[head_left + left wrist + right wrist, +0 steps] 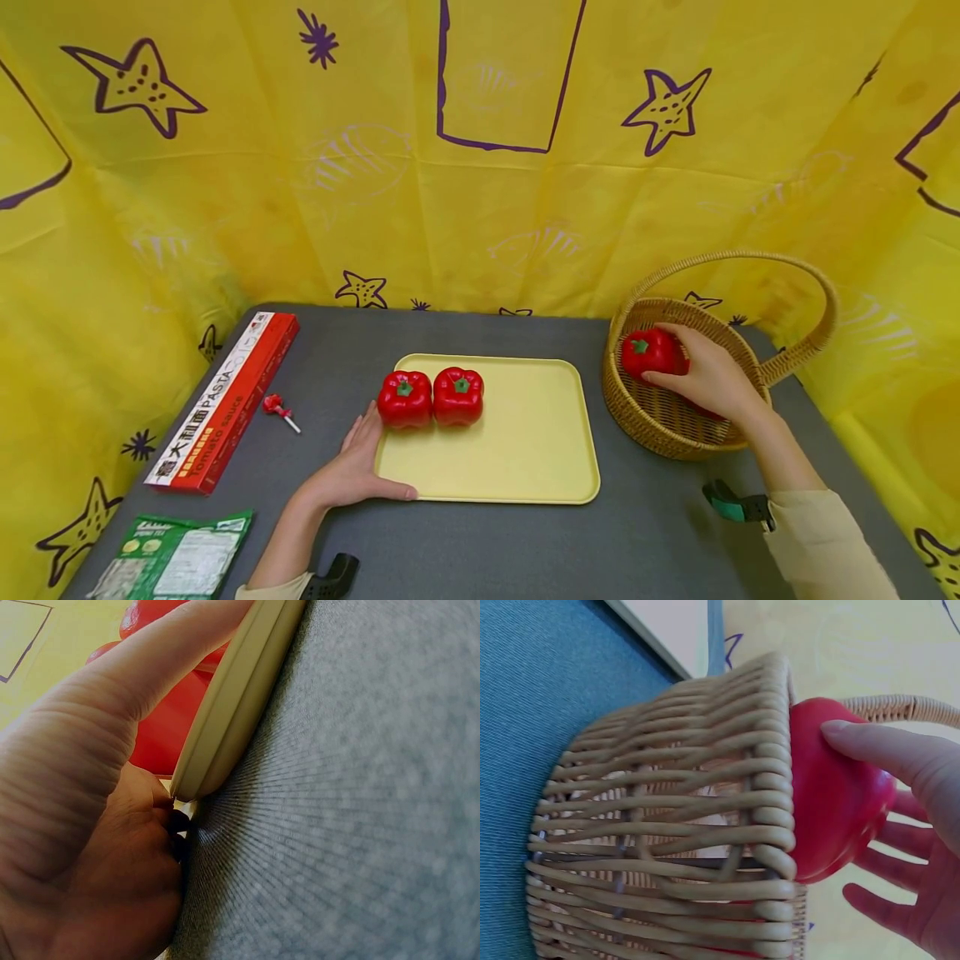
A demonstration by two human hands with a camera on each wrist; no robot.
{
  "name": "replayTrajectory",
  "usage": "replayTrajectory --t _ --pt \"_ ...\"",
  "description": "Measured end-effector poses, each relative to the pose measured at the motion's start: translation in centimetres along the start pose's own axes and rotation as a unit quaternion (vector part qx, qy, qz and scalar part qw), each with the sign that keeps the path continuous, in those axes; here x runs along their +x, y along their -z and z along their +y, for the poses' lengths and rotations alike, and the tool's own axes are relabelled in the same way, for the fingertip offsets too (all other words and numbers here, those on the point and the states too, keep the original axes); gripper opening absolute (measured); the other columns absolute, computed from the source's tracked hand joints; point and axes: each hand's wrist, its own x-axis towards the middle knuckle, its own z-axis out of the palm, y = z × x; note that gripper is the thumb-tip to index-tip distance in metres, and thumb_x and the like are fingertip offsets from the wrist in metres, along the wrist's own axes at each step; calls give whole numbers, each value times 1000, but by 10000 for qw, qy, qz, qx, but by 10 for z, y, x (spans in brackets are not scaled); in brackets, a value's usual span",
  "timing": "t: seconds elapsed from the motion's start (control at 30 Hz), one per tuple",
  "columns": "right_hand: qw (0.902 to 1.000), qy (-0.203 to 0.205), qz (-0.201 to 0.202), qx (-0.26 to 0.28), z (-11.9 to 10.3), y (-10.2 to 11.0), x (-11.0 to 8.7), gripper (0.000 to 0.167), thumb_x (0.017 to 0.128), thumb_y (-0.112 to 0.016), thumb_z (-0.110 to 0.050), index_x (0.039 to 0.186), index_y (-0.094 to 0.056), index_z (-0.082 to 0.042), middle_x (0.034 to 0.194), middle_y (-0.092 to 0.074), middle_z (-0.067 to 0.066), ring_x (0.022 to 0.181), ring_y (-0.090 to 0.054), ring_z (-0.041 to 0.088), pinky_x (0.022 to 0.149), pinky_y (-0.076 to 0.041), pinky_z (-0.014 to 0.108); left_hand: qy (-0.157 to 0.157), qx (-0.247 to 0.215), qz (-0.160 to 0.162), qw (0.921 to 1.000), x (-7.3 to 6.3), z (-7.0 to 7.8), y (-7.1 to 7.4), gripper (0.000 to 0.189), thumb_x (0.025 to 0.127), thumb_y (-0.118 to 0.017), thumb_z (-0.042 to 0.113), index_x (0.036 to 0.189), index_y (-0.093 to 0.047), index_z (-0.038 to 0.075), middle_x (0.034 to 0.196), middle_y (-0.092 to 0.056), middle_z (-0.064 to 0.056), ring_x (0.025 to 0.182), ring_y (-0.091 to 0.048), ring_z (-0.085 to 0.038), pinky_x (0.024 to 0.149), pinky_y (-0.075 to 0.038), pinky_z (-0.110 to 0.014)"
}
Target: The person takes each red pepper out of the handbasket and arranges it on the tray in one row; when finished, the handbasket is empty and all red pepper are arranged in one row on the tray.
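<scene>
My right hand [705, 371] grips a red bell pepper [649, 352] at the mouth of the wicker basket [637, 421]. In the right wrist view the pepper [832, 787] is level with the basket's rim, thumb on one side and fingers behind. More red shows inside the basket under my hand, mostly hidden. My left hand [348, 467] rests spread at the near left corner of the yellow tray [525, 433], its thumb along the front edge. Two red bell peppers, a left one [405, 400] and a right one [458, 397], stand side by side on the tray.
A red pasta box [232, 400] lies along the table's left side, with a red lollipop [277, 407] beside it. Nearer the front left is a green packet [176, 554]. The basket's tall handle [817, 329] arches over its right side. Yellow cloth [465, 208] hangs behind.
</scene>
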Motion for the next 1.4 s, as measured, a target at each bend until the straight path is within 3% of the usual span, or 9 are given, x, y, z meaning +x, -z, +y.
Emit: replayTrajectory --t 0.73,1.07,1.27,1.4 --pt "9927 83 1162 301 -19 -14 -24 78 79 -83 -30 142 -45 -5 130 -53 24 112 -51 42 81 -48 65 -71 34 21 10000 0 -1 0 130 63 -87 49 155 -8 3 160 -8 -22 145 10 -41 111 6 -62" --pt "9917 167 1190 459 -34 -13 -23 79 78 -83 -31 144 -44 -10 130 -54 21 113 -51 39 79 -50 63 -24 52 5 10000 0 -1 1 131 62 -87 49 155 -7 2 159 -5 -24 145 10 -41 112 6 -61" --pt "9905 358 1243 470 -45 -17 -20 79 76 -86 -27 142 -47 -9 124 -58 16 96 -54 28 70 -54 48 -47 44 23 10000 0 -1 1 131 62 -87 48 155 -7 1 159 -4 -24 145 9 -41 112 6 -60" --pt "9903 427 1134 675 -51 -22 -17 79 76 -85 -27 142 -46 -9 128 -57 16 107 -54 32 81 -52 54 -63 34 28 10000 0 0 1 131 63 -88 48 155 -7 1 159 -5 -24 145 9 -42 112 6 -60"
